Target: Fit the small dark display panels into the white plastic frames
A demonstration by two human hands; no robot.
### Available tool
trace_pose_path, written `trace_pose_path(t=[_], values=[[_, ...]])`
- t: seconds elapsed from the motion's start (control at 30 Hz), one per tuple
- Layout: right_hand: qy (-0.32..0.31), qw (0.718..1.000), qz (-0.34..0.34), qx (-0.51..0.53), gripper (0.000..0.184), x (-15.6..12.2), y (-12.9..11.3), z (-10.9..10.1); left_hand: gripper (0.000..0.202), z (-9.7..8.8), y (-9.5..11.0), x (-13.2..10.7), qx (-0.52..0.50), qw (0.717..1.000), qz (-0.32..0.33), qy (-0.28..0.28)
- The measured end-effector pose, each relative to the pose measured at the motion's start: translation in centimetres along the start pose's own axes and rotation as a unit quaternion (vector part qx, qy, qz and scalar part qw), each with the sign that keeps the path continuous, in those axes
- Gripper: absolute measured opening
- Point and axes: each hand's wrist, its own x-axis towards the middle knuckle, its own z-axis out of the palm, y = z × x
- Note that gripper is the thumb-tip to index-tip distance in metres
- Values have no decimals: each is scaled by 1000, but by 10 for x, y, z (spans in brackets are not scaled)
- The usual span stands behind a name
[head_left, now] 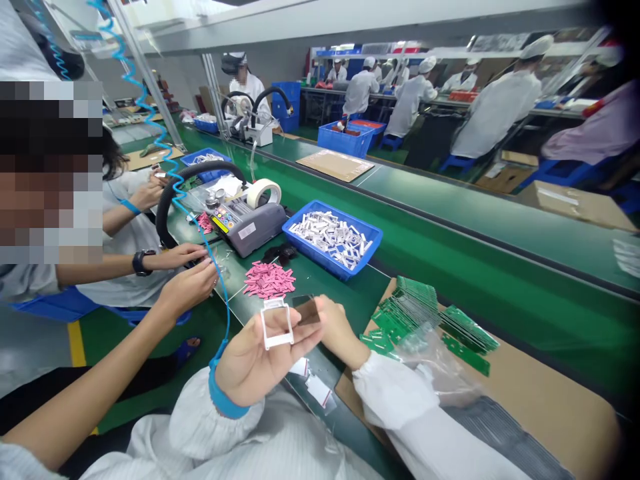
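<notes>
My left hand point(257, 363), with a blue wrist strap, holds up a white rectangular plastic frame point(277, 325) between its fingers. My right hand point(337, 330) pinches a dark glossy rectangular piece point(307, 311) just beside the frame, and the two are not clearly touching. Below them, small white labels point(314, 385) lie on the green conveyor belt point(340, 160). A pile of pink pieces point(269, 280) lies ahead of my hands. To the right, my sleeve point(393, 390) rests near a clear plastic bag point(433, 360).
A blue tray of white parts point(333, 237) and a tape dispenser point(245, 227) stand on the belt. Green circuit strips point(425, 317) lie on cardboard at right. A co-worker's hands point(187, 270) work at left. A blue coiled cord point(220, 293) hangs near my left hand.
</notes>
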Motion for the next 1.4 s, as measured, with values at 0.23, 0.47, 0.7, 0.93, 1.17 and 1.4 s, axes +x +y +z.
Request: trace_pose_path(t=[0.23, 0.47, 0.7, 0.93, 1.17, 1.4], values=[[91, 980, -91, 152, 11, -35, -55, -101, 30, 17, -6, 4, -2, 998, -49, -28], [2, 978, -201, 47, 48, -61, -80, -122, 29, 31, -15, 8, -26, 996, -86, -25], [1, 974, -225, 22, 38, -53, -76, -128, 29, 37, -17, 9, -43, 994, -101, 0], [19, 974, -214, 68, 27, -52, -74, -129, 30, 36, -20, 10, -73, 992, -90, -39], [120, 969, -208, 64, 24, -55, -74, -127, 32, 30, -22, 15, -34, 997, -76, -10], [196, 927, -279, -157, 13, -67, -89, -119, 34, 21, -37, 19, 64, 994, -71, 46]])
